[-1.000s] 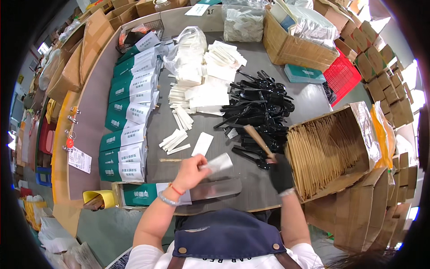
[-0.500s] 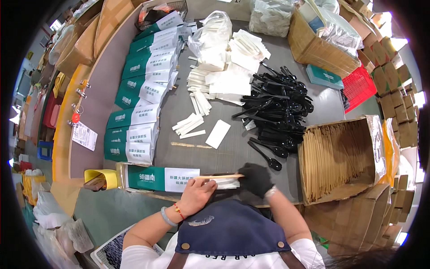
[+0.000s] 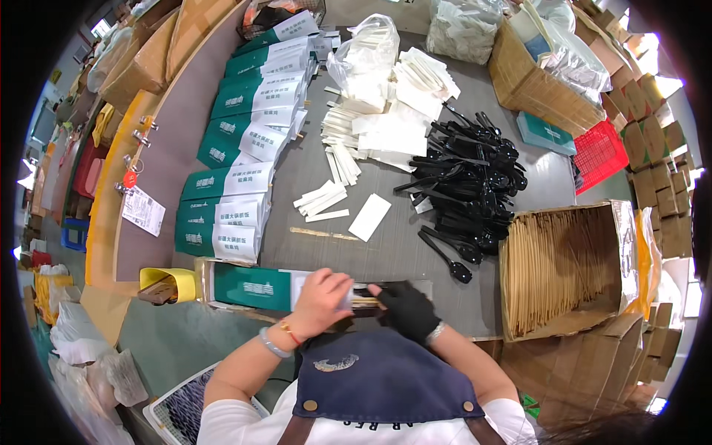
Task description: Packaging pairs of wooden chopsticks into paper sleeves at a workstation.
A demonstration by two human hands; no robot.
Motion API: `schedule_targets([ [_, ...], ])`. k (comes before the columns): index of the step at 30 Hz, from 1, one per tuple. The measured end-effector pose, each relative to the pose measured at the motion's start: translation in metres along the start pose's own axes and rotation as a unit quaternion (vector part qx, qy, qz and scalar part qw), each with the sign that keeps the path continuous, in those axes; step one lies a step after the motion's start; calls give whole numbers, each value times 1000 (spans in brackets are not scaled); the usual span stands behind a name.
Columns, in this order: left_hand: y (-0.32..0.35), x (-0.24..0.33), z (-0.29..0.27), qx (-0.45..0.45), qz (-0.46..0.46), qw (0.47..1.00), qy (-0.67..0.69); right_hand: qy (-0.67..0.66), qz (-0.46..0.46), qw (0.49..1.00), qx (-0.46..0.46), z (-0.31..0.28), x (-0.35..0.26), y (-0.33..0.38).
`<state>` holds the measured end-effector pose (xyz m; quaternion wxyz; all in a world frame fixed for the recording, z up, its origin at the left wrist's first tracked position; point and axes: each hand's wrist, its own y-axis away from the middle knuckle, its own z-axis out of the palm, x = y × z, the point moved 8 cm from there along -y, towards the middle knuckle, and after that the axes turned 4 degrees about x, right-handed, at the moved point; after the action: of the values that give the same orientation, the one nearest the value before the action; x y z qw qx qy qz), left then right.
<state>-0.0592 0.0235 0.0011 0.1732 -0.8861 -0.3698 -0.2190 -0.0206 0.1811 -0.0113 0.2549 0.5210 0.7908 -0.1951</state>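
Note:
A green and white paper cutlery sleeve [image 3: 256, 289] lies flat in a shallow cardboard holder at the table's front edge. My left hand [image 3: 322, 302] is closed over the sleeve's white right end, fingers bent round it. My right hand [image 3: 409, 313], in a black fingerless glove, pinches the right ends of light wooden chopsticks [image 3: 363, 301]. Their left ends run under my left hand at the sleeve's mouth. Something dark lies along the chopsticks; its kind is hidden. Beyond my right hand lies a heap of black plastic spoons [image 3: 475, 189].
Filled sleeves [image 3: 241, 141] overlap along the left board. White paper packets [image 3: 322, 196] and a blank white card [image 3: 370, 217] lie mid-table. At right, a carton [image 3: 556, 271] holds thin brown paper-wrapped sticks. A yellow container [image 3: 169, 285] sits left of the holder; a red basket [image 3: 599, 156] stands far right.
The chopsticks have moved from above the sleeve down to its mouth, with less of them showing. My left hand now covers the sleeve's white end. The view has shifted slightly.

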Motion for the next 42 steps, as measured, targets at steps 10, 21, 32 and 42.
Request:
schedule_targets([
  [10, -22, 16, 13, 8, 15, 1000, -20, -204, 157, 960, 109, 13, 13, -13],
  [21, -56, 26, -35, -188, 90, 973, -102, 94, 99, 988, 68, -56, 9, -11],
  [32, 12, -48, -21, 102, -194, 973, -66, 142, 150, 977, 48, -69, 14, 9],
  [42, 24, -63, 0, 97, -259, 961, 19, 54, 88, 995, -10, -30, -5, -18],
])
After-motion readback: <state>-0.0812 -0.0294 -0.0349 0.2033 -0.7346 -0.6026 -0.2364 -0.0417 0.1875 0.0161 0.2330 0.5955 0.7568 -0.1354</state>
